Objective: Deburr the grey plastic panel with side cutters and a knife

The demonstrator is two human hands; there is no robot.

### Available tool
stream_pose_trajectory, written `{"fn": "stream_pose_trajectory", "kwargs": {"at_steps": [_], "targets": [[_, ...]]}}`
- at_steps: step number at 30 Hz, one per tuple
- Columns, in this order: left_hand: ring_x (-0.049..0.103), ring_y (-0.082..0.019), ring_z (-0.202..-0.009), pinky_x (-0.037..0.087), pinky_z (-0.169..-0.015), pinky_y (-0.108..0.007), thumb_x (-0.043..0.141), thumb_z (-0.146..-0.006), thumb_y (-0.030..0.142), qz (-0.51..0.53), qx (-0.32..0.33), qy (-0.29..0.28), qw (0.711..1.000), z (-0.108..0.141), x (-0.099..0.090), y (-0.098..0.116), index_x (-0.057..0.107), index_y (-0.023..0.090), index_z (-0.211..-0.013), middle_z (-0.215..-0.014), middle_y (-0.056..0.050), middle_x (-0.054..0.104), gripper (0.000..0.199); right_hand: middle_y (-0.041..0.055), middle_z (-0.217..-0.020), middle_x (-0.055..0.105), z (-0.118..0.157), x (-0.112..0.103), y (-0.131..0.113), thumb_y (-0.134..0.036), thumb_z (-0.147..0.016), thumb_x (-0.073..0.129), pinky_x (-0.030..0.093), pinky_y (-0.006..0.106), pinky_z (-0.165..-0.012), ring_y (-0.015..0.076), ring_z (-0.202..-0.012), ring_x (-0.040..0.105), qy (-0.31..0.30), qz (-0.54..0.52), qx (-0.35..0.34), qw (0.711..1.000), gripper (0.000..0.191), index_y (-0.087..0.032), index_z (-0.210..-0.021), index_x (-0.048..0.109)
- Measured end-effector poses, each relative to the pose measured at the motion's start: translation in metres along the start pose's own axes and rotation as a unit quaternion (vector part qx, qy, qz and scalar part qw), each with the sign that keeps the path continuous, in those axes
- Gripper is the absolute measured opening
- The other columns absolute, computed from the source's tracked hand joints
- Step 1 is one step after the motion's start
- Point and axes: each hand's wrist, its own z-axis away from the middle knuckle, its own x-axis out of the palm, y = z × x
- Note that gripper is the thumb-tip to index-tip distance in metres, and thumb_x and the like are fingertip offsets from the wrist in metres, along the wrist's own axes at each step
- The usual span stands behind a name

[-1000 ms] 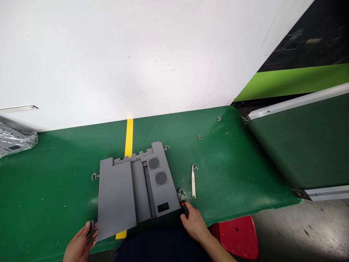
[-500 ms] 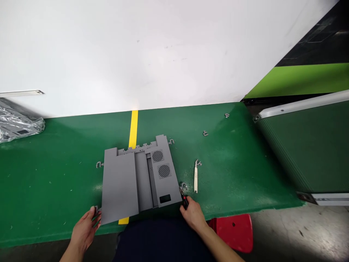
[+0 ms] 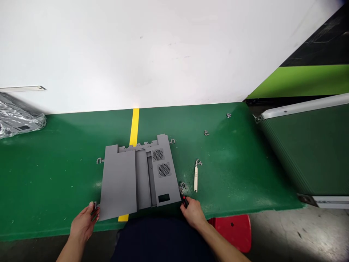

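A grey plastic panel point(image 3: 119, 185) with two round grilles and a rectangular cutout lies flat on the green table. U-shaped tabs stick out from its sides, such as the upper left tab point(image 3: 99, 160) and the lower right tab point(image 3: 183, 186). My left hand point(image 3: 83, 222) is closed at the panel's lower left corner, thumb and fingers around a small grey tab point(image 3: 95, 206). At the lower right corner, my right hand point(image 3: 194, 213) grips cutting pliers point(image 3: 184, 201) with black and red handles. Their jaws are at the panel edge beside the lower right tab; whether they touch it is too small to tell.
A pale-handled hooked blade point(image 3: 196, 178) lies right of the panel, near a loose tab point(image 3: 200, 163). More loose tabs point(image 3: 206, 133) lie farther back. A plastic-wrapped panel point(image 3: 20, 118) sits far left. A white wall, a red stool point(image 3: 231, 231) and a conveyor point(image 3: 308, 145) border the table.
The camera view has shifted slightly. Both hands keep their holds at the panel's lower corners, and the pliers stay by the lower right tab.
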Motion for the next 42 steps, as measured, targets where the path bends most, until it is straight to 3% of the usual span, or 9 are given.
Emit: {"fn": "stream_pose_trajectory", "kwargs": {"at_steps": [6, 11, 15, 20, 24, 29, 34, 38, 42], "targets": [[0.059, -0.009, -0.063, 0.049, -0.063, -0.024, 0.066, -0.091, 0.008, 0.066, 0.030, 0.045, 0.996, -0.013, -0.001, 0.020, 0.063, 0.016, -0.078, -0.073, 0.002, 0.064, 0.016, 0.0003, -0.061, 0.062, 0.007, -0.017, 0.024, -0.025, -0.082, 0.066, 0.036, 0.032, -0.062, 0.0165, -0.061, 0.054, -0.066, -0.073, -0.027, 0.995, 0.020, -0.022, -0.064, 0.057], [0.061, -0.011, -0.069, 0.047, -0.065, -0.026, 0.068, -0.093, 0.016, 0.002, 0.000, 0.017, 1.000, -0.024, -0.009, 0.039, 0.067, 0.017, -0.082, -0.080, 0.002, 0.066, 0.011, -0.0019, -0.067, 0.058, 0.011, -0.035, 0.027, -0.034, -0.084, 0.063, 0.042, 0.031, -0.064, 0.0160, -0.064, 0.054, -0.060, -0.182, 0.010, 0.981, 0.019, -0.023, -0.073, 0.052], [0.060, -0.012, -0.070, 0.047, -0.068, -0.028, 0.067, -0.093, 0.018, 0.000, -0.010, 0.020, 1.000, -0.025, -0.009, 0.037, 0.065, 0.019, -0.081, -0.081, 0.001, 0.066, 0.012, -0.0055, -0.061, 0.053, -0.008, -0.041, -0.001, -0.038, -0.078, 0.065, 0.045, 0.030, -0.055, 0.0156, -0.054, 0.053, -0.097, -0.292, 0.051, 0.950, 0.019, -0.024, -0.080, 0.051], [0.060, -0.014, -0.068, 0.050, -0.062, -0.026, 0.068, -0.089, 0.016, -0.002, -0.006, 0.016, 1.000, -0.025, -0.010, 0.035, 0.067, 0.019, -0.080, -0.079, 0.000, 0.066, 0.010, 0.0005, -0.080, 0.065, -0.047, -0.052, -0.047, -0.029, -0.073, 0.062, 0.056, 0.031, -0.066, 0.0170, -0.073, 0.067, -0.109, -0.413, 0.081, 0.900, 0.026, -0.022, -0.097, 0.055], [0.060, -0.013, -0.064, 0.050, -0.053, -0.021, 0.070, -0.088, 0.020, -0.010, -0.022, 0.011, 1.000, -0.026, -0.015, 0.037, 0.069, 0.018, -0.078, -0.076, -0.002, 0.067, 0.011, 0.0027, -0.086, 0.068, -0.079, -0.068, -0.079, -0.024, -0.077, 0.059, 0.058, 0.030, -0.068, 0.0162, -0.076, 0.069, -0.103, -0.446, 0.080, 0.886, 0.027, -0.020, -0.103, 0.057], [0.062, -0.012, -0.062, 0.053, -0.051, -0.019, 0.070, -0.089, 0.018, -0.006, -0.032, 0.018, 0.999, -0.025, -0.013, 0.038, 0.070, 0.017, -0.077, -0.074, -0.001, 0.068, 0.012, -0.0014, -0.084, 0.062, -0.117, -0.077, -0.106, -0.028, -0.094, 0.062, 0.052, 0.025, -0.059, 0.0123, -0.070, 0.062, -0.070, -0.388, 0.082, 0.915, 0.015, -0.018, -0.105, 0.058], [0.062, -0.012, -0.062, 0.053, -0.049, -0.018, 0.070, -0.089, 0.018, -0.001, -0.035, 0.027, 0.999, -0.028, -0.011, 0.036, 0.070, 0.018, -0.078, -0.074, -0.001, 0.068, 0.012, -0.0019, -0.082, 0.062, -0.142, -0.069, -0.120, -0.038, -0.096, 0.068, 0.051, 0.026, -0.057, 0.0112, -0.065, 0.058, -0.088, -0.275, 0.088, 0.953, 0.023, -0.016, -0.101, 0.063], [0.063, -0.012, -0.063, 0.053, -0.050, -0.018, 0.071, -0.090, 0.018, -0.001, -0.042, 0.026, 0.999, -0.032, -0.013, 0.035, 0.071, 0.018, -0.079, -0.074, -0.001, 0.069, 0.011, 0.0002, -0.088, 0.064, -0.149, -0.063, -0.125, -0.038, -0.094, 0.070, 0.054, 0.029, -0.063, 0.0125, -0.069, 0.059, -0.055, -0.211, 0.076, 0.973, 0.024, -0.016, -0.102, 0.064], [0.062, -0.011, -0.061, 0.052, -0.050, -0.017, 0.070, -0.090, 0.017, -0.003, -0.042, 0.024, 0.999, -0.032, -0.014, 0.035, 0.071, 0.018, -0.081, -0.075, 0.000, 0.068, 0.009, 0.0022, -0.088, 0.067, -0.144, -0.056, -0.126, -0.046, -0.095, 0.067, 0.054, 0.030, -0.064, 0.0138, -0.070, 0.061, -0.055, -0.210, 0.064, 0.974, 0.032, -0.016, -0.104, 0.063]]}}
